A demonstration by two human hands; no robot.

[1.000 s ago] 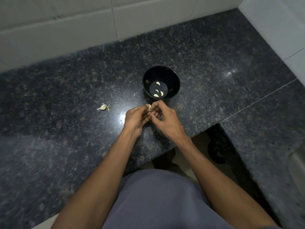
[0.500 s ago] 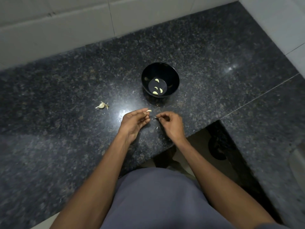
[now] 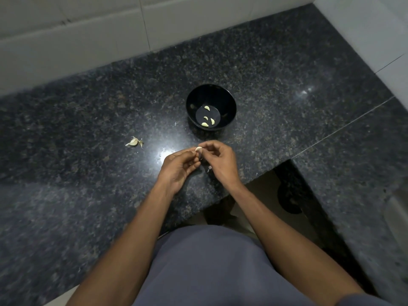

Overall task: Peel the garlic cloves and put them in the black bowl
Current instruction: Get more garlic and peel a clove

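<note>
We see both hands meeting above the near edge of the bench [image 3: 287, 62], just near of the bowl [image 3: 229, 100]. The left hand [image 3: 178, 167] has its fingers curled inward, and the tips pinch a pale clove [image 3: 198, 148] that shows above them. The right hand [image 3: 220, 161] is also curled, with its thumb and forefinger closed on the same clove from the right side. The two hands touch at the fingertips. We cannot tell how much skin remains on the clove, as most of it is hidden by the fingers.

The bowl is black and stands upright on the bench, just far of the hands and apart from them. Four peeled cloves [image 3: 205, 124] lie on its flat bottom: one toward the far side and three close together toward the near side.

A piece of garlic [image 3: 134, 142], pale and with papery skin on it, lies on the bench to the left of the hands, well apart from the bowl. A small pale scrap [image 3: 209, 168] lies on the bench just below the right hand. A bright reflection of light shows on the bench just left of the hands.

White wall tiles [image 3: 88, 40] run along the far side of the bench and up its right side. The person's grey garment [image 3: 209, 266] fills the near centre of the view.
</note>
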